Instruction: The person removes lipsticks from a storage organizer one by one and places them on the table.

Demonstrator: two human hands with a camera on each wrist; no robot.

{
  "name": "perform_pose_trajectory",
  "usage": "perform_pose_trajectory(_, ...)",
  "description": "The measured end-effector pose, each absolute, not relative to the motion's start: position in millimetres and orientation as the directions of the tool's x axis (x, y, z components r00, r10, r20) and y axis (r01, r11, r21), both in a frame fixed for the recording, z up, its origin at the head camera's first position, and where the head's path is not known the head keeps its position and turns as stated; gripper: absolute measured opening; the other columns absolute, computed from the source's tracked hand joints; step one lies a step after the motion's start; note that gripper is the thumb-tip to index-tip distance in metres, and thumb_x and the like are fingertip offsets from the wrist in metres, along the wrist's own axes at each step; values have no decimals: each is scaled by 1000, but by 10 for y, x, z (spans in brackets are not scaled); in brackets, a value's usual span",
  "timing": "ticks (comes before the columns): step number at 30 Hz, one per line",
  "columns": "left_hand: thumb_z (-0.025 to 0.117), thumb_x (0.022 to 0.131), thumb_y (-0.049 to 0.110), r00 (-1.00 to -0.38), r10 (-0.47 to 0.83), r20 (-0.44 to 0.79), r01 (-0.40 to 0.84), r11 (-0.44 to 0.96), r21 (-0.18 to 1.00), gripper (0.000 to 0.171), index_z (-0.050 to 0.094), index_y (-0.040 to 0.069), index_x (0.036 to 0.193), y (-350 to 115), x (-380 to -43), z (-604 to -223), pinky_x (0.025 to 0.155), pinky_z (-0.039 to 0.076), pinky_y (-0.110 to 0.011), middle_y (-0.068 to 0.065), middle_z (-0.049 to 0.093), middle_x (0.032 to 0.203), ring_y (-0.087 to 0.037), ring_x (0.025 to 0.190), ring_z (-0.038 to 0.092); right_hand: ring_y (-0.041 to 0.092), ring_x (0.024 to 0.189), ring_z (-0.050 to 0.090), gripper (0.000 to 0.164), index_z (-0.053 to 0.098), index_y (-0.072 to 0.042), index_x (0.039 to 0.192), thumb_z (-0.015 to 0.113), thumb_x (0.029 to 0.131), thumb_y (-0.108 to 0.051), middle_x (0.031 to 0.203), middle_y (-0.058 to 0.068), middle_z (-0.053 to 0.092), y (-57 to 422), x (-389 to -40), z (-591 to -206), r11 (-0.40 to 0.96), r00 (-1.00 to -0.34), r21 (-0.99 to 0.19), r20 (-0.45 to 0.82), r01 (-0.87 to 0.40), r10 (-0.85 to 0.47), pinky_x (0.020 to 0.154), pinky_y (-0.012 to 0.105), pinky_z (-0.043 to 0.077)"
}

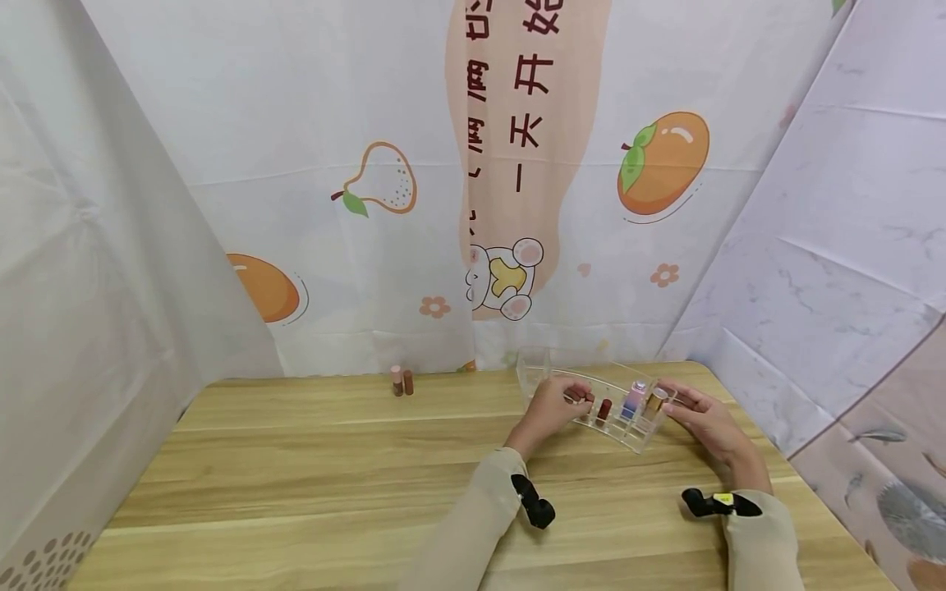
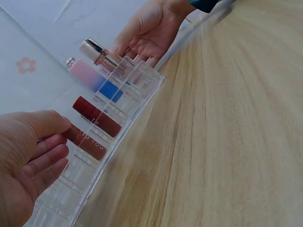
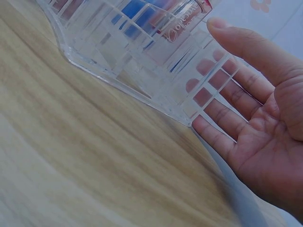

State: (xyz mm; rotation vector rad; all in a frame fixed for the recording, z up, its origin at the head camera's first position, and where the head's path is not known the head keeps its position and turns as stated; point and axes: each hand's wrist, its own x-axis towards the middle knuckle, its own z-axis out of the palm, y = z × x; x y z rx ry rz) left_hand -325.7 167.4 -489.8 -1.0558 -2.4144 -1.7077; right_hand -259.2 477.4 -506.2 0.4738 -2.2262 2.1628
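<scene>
A clear curved lipstick organizer (image 1: 534, 377) with small compartments stands at the table's back right. My left hand (image 1: 548, 409) pinches the top of a brown-red lip gloss tube (image 2: 88, 143), whose lower part sits in a compartment. Beside that tube stands one with a dark red cap (image 2: 90, 109). Further right are a pink-and-blue tube (image 1: 633, 400) and a tube with a shiny gold cap (image 1: 656, 400). My right hand (image 1: 705, 423) holds the organizer's right end, its thumb at the upper edge and its fingers showing through the clear wall (image 3: 208, 90).
Two small lip tubes (image 1: 397, 382) stand side by side near the table's back edge, left of the organizer. The wooden table (image 1: 310, 484) meets a printed cloth backdrop (image 1: 310, 246) behind, with more cloth (image 1: 835, 246) on the right side.
</scene>
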Motion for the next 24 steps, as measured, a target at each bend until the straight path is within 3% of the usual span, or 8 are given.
perform_pose_trajectory(11,75,90,4,-787,495,367,523,221,823,7,77,5,96,1702,-3265,-4911,73,52,-11,-5,78,90,3,75,62,-5,116,62,47,57,-12,143,49,102,8,131,-20,65,4749,-2572,-5038,16,-958,-978,202,-210,-201,96,12,50)
perform_pose_trajectory(24,78,89,6,-815,475,333,485,243,840,6,78,6,95,1705,-3244,-4887,69,51,-11,-5,78,88,4,71,59,-4,117,62,46,53,-4,146,49,102,9,133,-17,65,4751,-2582,-5060,-6,-957,-976,214,-217,-195,96,12,50)
